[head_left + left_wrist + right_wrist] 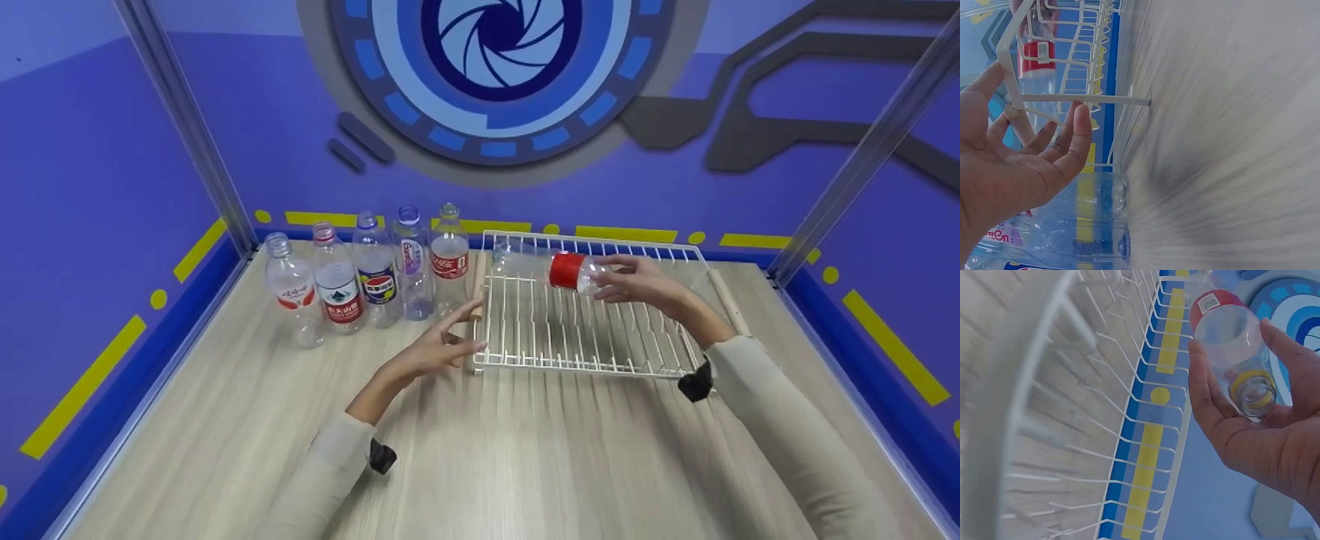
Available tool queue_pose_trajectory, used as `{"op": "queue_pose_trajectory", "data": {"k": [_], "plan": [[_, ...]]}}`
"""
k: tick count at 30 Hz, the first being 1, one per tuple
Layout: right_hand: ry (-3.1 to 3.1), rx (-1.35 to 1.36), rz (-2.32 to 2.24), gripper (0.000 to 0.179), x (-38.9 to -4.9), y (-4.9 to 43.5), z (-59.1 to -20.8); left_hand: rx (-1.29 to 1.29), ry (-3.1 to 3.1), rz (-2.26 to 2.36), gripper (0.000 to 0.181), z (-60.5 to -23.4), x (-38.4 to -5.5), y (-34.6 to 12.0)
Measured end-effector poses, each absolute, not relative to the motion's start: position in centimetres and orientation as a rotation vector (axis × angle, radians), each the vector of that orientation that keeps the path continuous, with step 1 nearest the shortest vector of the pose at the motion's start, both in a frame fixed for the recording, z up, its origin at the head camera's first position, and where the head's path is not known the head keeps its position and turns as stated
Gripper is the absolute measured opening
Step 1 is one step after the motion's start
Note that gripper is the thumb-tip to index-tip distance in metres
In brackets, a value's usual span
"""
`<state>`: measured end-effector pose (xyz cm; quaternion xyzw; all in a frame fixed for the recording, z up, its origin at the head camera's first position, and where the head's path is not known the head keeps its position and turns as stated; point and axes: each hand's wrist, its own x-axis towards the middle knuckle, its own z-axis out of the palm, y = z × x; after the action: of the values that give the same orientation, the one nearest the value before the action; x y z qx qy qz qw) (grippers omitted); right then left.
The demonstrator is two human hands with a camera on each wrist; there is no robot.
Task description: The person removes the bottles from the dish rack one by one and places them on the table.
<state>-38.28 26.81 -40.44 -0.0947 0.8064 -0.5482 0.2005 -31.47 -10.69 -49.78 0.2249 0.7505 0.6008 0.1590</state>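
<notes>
My right hand [637, 281] holds a clear plastic bottle [525, 261] with a red label, lying sideways above the white wire rack [555, 364]. In the right wrist view the bottle's uncapped neck [1255, 394], with a yellow ring, lies within my curved fingers and thumb. Its base points toward the rack's left side; whether it touches the wires I cannot tell. My left hand [431, 349] is at the rack's left edge, fingers spread beside the wooden handle [478, 285]. The left wrist view shows these fingers [1081, 129] extended near the rack's white frame.
Several uncapped clear bottles stand in a row left of the rack, from a red-and-white labelled one [296, 296] to a red-labelled one [450, 262] close to the rack. A second wooden handle [727, 300] is on the rack's right. Blue panels [525, 195] wall in the wooden table [480, 450].
</notes>
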Motion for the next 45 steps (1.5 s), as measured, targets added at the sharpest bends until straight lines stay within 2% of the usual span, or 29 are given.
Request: {"op": "queue_pose_trajectory", "data": {"k": [13, 31, 36, 45], "plan": [[2.166, -0.319, -1.749, 0.063, -35.7, 29.8, -40.9, 0.581, 2.175, 1.701, 0.077, -49.9, -31.3, -10.6], [2.102, -0.44, -1.754, 0.056, -33.1, 30.3, -41.1, 0.616, 2.256, 1.706, 0.076, -49.8, -30.6, -10.6], [2.099, -0.466, -1.736, 0.057, -32.4, 30.3, -41.2, 0.647, 2.39, 1.714, 0.073, -49.4, -29.9, -10.2], [2.132, -0.485, -1.685, 0.058, -31.7, 29.3, -41.4, 0.733, 2.789, 1.678, 0.084, -47.8, -28.2, -9.3]]}}
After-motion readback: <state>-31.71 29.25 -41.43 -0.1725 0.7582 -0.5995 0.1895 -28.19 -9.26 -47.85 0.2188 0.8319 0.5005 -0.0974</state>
